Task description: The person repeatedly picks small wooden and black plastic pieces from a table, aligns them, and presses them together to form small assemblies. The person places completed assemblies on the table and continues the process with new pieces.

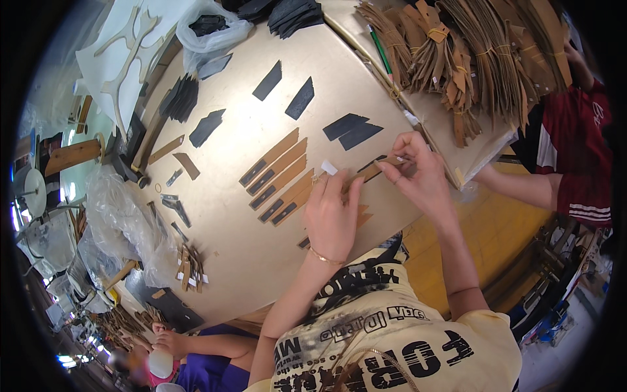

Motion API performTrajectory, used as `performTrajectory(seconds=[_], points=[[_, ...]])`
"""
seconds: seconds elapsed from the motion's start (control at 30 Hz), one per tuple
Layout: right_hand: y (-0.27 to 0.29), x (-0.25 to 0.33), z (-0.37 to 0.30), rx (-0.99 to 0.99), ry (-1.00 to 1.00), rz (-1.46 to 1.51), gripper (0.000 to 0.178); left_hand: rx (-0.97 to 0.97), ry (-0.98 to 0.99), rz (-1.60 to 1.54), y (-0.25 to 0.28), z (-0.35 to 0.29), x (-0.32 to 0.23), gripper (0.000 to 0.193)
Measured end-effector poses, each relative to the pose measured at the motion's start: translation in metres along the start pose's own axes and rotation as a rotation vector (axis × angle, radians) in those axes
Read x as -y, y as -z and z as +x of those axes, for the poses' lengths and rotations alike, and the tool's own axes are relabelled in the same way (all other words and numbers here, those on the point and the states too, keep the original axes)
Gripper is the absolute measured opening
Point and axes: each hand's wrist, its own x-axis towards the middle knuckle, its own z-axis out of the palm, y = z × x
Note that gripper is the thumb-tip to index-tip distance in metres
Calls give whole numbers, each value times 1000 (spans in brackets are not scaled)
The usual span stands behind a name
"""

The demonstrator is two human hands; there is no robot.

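Note:
Between my two hands is a narrow brown leather-like strip (371,172) with a black patch on it. My left hand (332,212) grips its near end, with a small white tag (328,168) sticking up by the fingertips. At the other end, my right hand (421,175) pinches the strip between thumb and fingers. Beside my left hand lies a row of several brown strips (281,166), each with a dark patch at its lower end. A few more strip ends (364,217) show partly under my left hand.
Dark slanted pieces (300,98) are spread across the table (228,261). A dark stack (179,98) and a plastic bag (209,32) sit at the far left. Bundled brown strips (483,46) fill the far right. Co-workers' arms (522,186) show at right and lower left.

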Motion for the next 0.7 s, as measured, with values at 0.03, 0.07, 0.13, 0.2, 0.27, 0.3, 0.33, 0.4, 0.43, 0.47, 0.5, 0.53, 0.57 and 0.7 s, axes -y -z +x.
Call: performTrajectory(seconds=[0.03,0.07,0.13,0.2,0.27,0.3,0.33,0.4,0.43,0.47,0.5,0.53,0.57,0.7], points=[[0,1,0,-2,-10,3,33,22,30,-26,-2,2,0,21],[0,1,0,-1,-21,5,34,42,58,-52,-4,5,1,20],[0,3,-1,-10,-33,-5,36,66,88,-80,-5,7,2,18],[1,4,-4,-34,-12,-20,38,73,94,-85,-6,7,2,16],[1,7,-9,-70,48,-38,41,89,91,-71,-5,7,3,15],[2,8,-13,-61,78,-67,41,100,97,-61,-5,6,3,14],[3,9,-16,-51,110,-96,41,101,97,-64,-6,6,3,14],[5,12,-23,-33,242,-203,40,109,97,-68,-7,4,2,13],[5,13,-25,-26,344,-282,39,111,103,-74,-7,4,2,13],[5,13,-27,-19,448,-360,38,107,100,-83,-7,5,2,13],[4,13,-27,-35,432,-339,37,110,104,-88,-7,5,3,13],[3,12,-26,-50,417,-317,36,108,91,-93,-7,5,3,13],[2,11,-26,-54,394,-288,35,113,85,-93,-6,6,3,13],[0,-2,-11,-196,177,-147,39,141,120,-97,-5,7,2,14]])
